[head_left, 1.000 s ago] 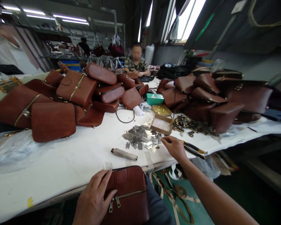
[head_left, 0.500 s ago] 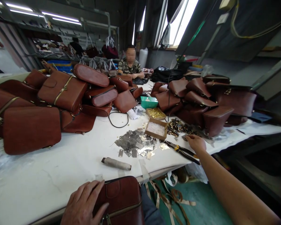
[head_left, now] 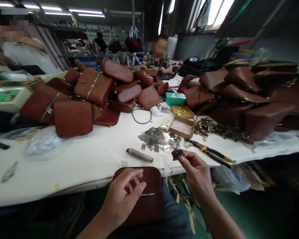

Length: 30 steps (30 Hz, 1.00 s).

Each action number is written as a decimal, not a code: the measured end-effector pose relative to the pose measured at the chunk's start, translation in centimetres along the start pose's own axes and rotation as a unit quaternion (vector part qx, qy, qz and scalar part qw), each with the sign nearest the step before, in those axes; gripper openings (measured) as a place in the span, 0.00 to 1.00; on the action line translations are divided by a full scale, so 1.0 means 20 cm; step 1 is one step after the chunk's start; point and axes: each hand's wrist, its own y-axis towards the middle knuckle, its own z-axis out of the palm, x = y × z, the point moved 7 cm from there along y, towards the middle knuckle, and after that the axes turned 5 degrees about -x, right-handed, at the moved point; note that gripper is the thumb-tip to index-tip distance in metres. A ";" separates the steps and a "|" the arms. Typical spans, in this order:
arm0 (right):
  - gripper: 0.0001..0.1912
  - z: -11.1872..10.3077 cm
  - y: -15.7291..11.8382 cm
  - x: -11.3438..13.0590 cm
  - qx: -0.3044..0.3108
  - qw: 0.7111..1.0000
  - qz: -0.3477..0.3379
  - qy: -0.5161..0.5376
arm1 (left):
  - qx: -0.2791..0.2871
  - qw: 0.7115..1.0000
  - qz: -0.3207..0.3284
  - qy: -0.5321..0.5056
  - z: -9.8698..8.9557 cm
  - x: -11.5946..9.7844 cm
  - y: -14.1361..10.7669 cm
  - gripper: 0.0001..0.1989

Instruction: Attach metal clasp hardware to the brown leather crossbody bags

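Note:
Between the thumb and fingers of my right hand (head_left: 195, 167) is a small dark metal plate (head_left: 177, 154), held above the table's front edge. My left hand (head_left: 124, 192) hovers over a brown leather bag (head_left: 149, 207), fingers bent and apart, with nothing in them. The bag rests on my lap against the table edge, its brass zipper running across it. Just beyond the bag lies a wrapped grey rod (head_left: 141, 155). Pliers with yellow and black handles (head_left: 211, 152) lie to the right of my right hand, near a heap of flat metal plates (head_left: 156, 138).
Brown leather bags are piled at left (head_left: 73, 118) and right (head_left: 266, 122). Small boxes hold gold-coloured pieces (head_left: 181, 111) and pale pieces (head_left: 180, 127). Dark metal fittings (head_left: 209, 127) lie loose beside them. A person (head_left: 158, 59) sits across the table; another person (head_left: 25, 53) is at left.
My right hand has come back from the fittings heap toward the bag, carrying the dark metal plate. My left hand has lifted off the bag's top and curled. The view has turned left.

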 end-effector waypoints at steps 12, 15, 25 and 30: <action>0.06 0.54 -0.38 0.14 0.138 0.981 -0.119 -0.070 | -0.032 0.921 -0.189 -0.338 -0.04 0.05 -0.06 0.21; 0.05 0.54 -0.38 0.13 0.145 0.976 -0.114 -0.119 | -0.039 0.920 -0.190 -0.340 -0.04 0.06 -0.06 0.19; 0.12 0.41 -0.29 0.15 0.243 0.922 -0.194 -0.230 | -0.032 0.939 -0.217 -0.265 0.01 0.18 -0.08 0.19; 0.27 -0.34 0.27 0.01 -0.021 0.806 -0.219 -0.550 | -0.049 0.919 -0.244 -0.305 0.01 0.17 -0.06 0.22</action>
